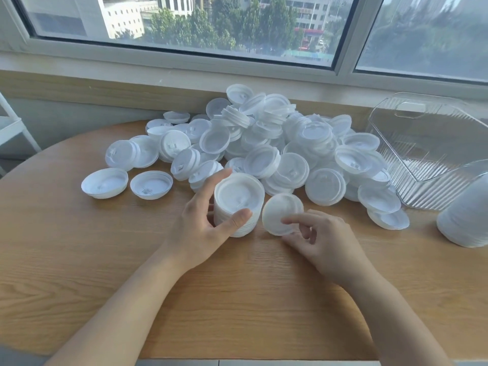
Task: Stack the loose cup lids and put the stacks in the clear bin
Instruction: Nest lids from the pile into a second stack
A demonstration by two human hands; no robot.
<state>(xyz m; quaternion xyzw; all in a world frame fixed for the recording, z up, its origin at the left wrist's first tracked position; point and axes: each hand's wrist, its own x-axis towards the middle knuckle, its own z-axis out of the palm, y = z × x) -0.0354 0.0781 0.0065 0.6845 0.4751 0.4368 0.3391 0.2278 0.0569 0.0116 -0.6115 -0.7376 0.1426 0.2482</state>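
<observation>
The left hand [208, 220] is wrapped around a short stack of white translucent plastic cup lids [237, 204] standing on the light wooden counter [237, 299], thumb across its near side and fingers curled round the far side. Just to the right, the right hand [322, 239] pinches a single white plastic lid [281, 216] between thumb and fingertips, holding it tilted on edge, close beside the stack; whether the two touch cannot be told. The two hands are near each other but apart.

Behind them a large loose heap of white plastic cup lids [264, 143] spreads across the counter towards the window sill, some face up, some face down, a few already nested in small clumps. Two lids lie apart on the heap's left edge, rims up. To the right of the heap stands the clear ribbed plastic bin [433, 159], touching the outermost lids. At the far right edge, another tall stack of white lids [464, 215] rests on the counter in front of the bin. A window [211, 22] above shows trees and buildings.
</observation>
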